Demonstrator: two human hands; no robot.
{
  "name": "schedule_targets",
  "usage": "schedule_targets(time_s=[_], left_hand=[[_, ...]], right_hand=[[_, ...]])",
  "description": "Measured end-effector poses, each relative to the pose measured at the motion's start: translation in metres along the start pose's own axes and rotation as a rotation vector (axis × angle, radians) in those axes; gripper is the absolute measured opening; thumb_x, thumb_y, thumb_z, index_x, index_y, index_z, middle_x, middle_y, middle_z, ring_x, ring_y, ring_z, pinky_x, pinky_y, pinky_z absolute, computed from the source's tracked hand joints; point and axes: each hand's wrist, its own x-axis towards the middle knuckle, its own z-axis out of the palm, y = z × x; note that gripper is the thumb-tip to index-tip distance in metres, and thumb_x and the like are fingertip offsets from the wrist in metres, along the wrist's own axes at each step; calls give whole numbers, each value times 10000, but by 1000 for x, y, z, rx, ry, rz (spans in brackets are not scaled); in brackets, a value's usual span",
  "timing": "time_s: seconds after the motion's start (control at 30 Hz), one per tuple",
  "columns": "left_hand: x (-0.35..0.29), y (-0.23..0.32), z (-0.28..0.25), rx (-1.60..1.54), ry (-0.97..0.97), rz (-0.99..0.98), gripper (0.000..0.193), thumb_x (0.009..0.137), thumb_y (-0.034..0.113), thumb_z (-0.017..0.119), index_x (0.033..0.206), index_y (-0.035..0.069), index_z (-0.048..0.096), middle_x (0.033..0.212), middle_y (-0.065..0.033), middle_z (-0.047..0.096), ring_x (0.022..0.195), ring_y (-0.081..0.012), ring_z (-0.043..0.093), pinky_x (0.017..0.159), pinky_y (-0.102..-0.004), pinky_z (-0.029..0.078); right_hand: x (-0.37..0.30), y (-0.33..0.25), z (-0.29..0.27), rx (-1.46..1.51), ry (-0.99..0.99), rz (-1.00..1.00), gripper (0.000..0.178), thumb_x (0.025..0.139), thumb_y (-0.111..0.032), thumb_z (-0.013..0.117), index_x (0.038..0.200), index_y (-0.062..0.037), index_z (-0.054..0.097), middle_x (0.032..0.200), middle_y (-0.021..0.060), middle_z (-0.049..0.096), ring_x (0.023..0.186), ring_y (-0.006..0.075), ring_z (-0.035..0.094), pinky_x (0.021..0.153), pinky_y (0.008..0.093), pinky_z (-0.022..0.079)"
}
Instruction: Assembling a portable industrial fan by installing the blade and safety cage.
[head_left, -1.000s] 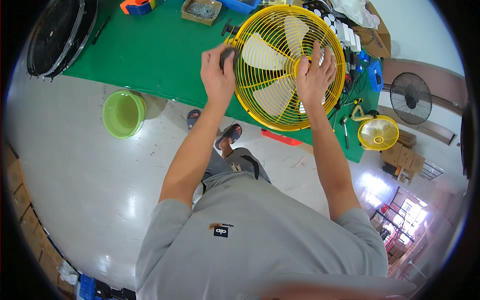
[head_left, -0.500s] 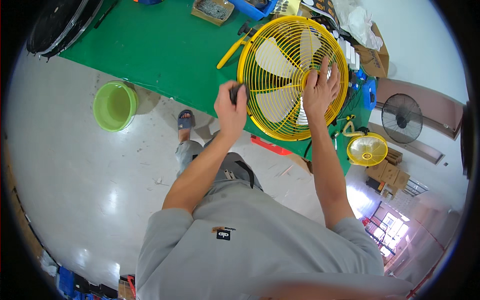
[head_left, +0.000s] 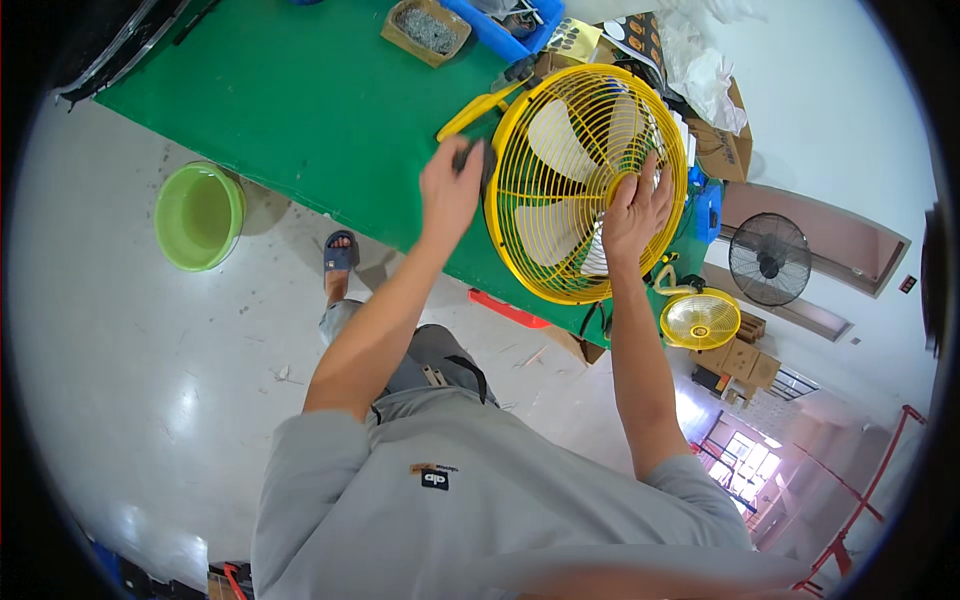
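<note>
Under the spread right hand (head_left: pixel 634 218), a round yellow wire-caged fan (head_left: pixel 578 192) seems steadied on the green bench (head_left: pixel 310 120). By the left hand (head_left: pixel 447 197), a small dark piece (head_left: pixel 482 163) seems pinched; a firm hold seems needed.

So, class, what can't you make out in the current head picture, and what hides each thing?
All in the head view:
- Dark thing: partly covered by the left hand, and blurred.
- Middle of the yellow fan: partly behind the right hand.
- Black thing, upper left: cut off by the picture's edge.
- Grey bits in the box: too small.
</note>
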Motion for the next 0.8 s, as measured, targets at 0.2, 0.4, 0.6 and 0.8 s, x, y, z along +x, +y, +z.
schedule_targets(time_s=[0.2, 0.4, 0.6, 0.8], left_hand=[[54, 12, 21, -199, 12, 25, 305, 891, 266, 816, 954, -4, 689, 855, -171, 742, 774, -259, 727, 708, -373, 553], [50, 22, 18, -194, -175, -146, 335, 886, 271, 820, 931, -20, 661, 815, -155, 717, 717, -235, 681, 684, -361, 534], [101, 16, 27, -88, -279, -42, 447, 853, 321, 853, 1021, -28, 631, 887, -165, 703, 801, -258, 682, 727, -377, 538], [93, -3, 18, -20, -348, -117, 437, 889, 314, 816, 1090, -2, 590, 933, -183, 702, 842, -328, 691, 768, -425, 545]], right_hand=[[3, 4, 6, 15, -20, -32, 570, 1080, -442, 382, 1603, -218, 425, 1658, 230, 300, 1514, 448, 253, 1248, 533, 156], [3, 9, 2, -2, 8, -61, 559, 1085, -396, 387, 1595, -173, 435, 1642, 247, 317, 1497, 454, 277, 1239, 532, 173], [4, 9, 5, 0, 17, -96, 546, 1087, -364, 392, 1590, -156, 443, 1625, 254, 326, 1463, 456, 316, 1222, 545, 201], [3, 1, 2, 7, -14, -73, 547, 1087, -372, 390, 1593, -169, 437, 1621, 251, 328, 1467, 455, 310, 1222, 543, 196]])
